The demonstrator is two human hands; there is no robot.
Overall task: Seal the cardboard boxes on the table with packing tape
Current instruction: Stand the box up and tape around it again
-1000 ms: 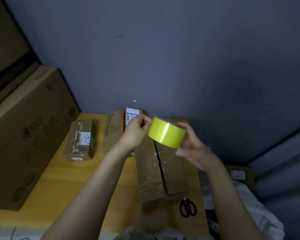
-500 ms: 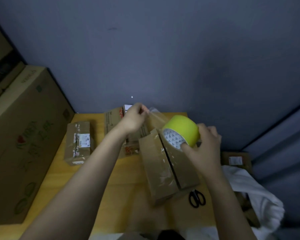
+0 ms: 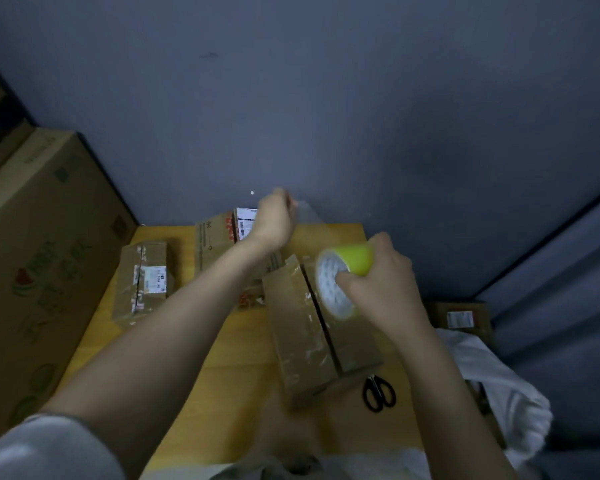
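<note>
Start at the near edge of the desk (image 3: pixel 174 368): the scissors (image 3: pixel 379 393) lie closed just to the right of the nearest cardboard box (image 3: pixel 321 327), untouched. That box sits in front of you with its two top flaps folded down and a dark open seam running near to far; no fresh tape bridges it yet.

Above the far half of that seam, your right hand (image 3: pixel 383 289) grips the yellow tape roll (image 3: pixel 343 277), thumb hooked into the white core and fingers wrapped round the outside. A second ago the roll was held level between both hands with almost no tape drawn. It has since tipped so its core faces you.

Farther back, your left hand (image 3: pixel 274 221) is pinched shut on the free end of the tape strip (image 3: pixel 309 233) and has travelled toward the far wall, so a clear length now spans the gap between your hands.

Judgement: enough tape is probably paid out to start on the seam. Next, lower the free end over the box's far edge and press it down.

Two more boxes, the small box (image 3: pixel 142 278) at far left and the labelled box (image 3: pixel 215 237) behind your left arm, wait on the desk.
</note>
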